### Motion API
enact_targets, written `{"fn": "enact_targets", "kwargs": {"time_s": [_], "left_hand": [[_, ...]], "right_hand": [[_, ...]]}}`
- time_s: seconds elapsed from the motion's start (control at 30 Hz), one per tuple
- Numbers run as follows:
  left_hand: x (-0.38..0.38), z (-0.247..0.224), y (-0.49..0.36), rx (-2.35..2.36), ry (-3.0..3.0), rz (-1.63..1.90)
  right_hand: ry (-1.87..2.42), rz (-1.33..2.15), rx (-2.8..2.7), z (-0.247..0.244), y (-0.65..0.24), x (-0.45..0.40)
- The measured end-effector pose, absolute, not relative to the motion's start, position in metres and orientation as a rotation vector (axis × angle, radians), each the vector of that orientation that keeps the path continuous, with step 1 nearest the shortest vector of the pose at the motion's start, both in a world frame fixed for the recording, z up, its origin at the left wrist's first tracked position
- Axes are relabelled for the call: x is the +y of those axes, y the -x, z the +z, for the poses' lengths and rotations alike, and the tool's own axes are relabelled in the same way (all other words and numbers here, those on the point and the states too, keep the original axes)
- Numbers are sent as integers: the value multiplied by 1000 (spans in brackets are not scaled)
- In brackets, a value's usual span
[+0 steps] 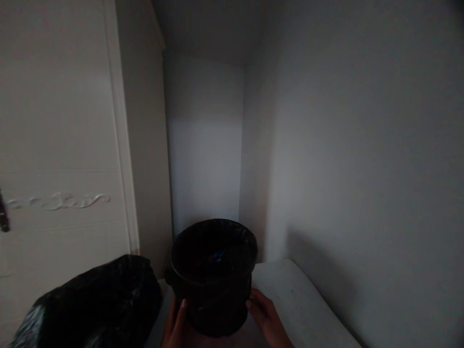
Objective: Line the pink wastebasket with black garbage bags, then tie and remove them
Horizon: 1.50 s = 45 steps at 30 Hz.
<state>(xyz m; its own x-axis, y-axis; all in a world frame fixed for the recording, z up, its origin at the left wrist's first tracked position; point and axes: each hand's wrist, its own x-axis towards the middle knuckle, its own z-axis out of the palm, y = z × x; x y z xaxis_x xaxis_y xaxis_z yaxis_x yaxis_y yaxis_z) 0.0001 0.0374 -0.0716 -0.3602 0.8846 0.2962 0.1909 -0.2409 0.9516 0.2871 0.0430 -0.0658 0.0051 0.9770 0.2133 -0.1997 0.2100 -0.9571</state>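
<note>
A round black bin [217, 302] lined with a black bag stands upright at the lower middle, over a pale surface. Something small and bluish [217, 256] shows inside it; the rest of the inside is too dark to make out. My left hand [176, 324] presses against the bin's lower left side, fingers pointing up. On the lower right side, my right hand [265, 314] grips the bin with its fingers at the wall. The bin is held between both hands.
A large black plastic bag [97, 304] bulges at the lower left. The pale flat surface [300, 304] reaches to the wall [344, 169] on the right. A white cabinet [61, 121] with a dark handle [3, 212] rises at the left.
</note>
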Motion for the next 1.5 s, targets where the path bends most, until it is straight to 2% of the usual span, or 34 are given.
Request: {"fn": "enact_targets", "kwargs": {"time_s": [0.33, 0.6, 1.2, 1.5], "left_hand": [[35, -92, 20, 1409, -1403, 1591], [25, -76, 16, 1441, -1472, 1457], [32, -69, -4, 1504, -1229, 1530], [26, -76, 12, 1451, -1413, 1533]], "right_hand": [[837, 1163, -1245, -64, -287, 44], [873, 1150, -1265, -66, -286, 44], [838, 1155, -1292, -56, -287, 39], [850, 1146, -1274, -59, -286, 39]]}}
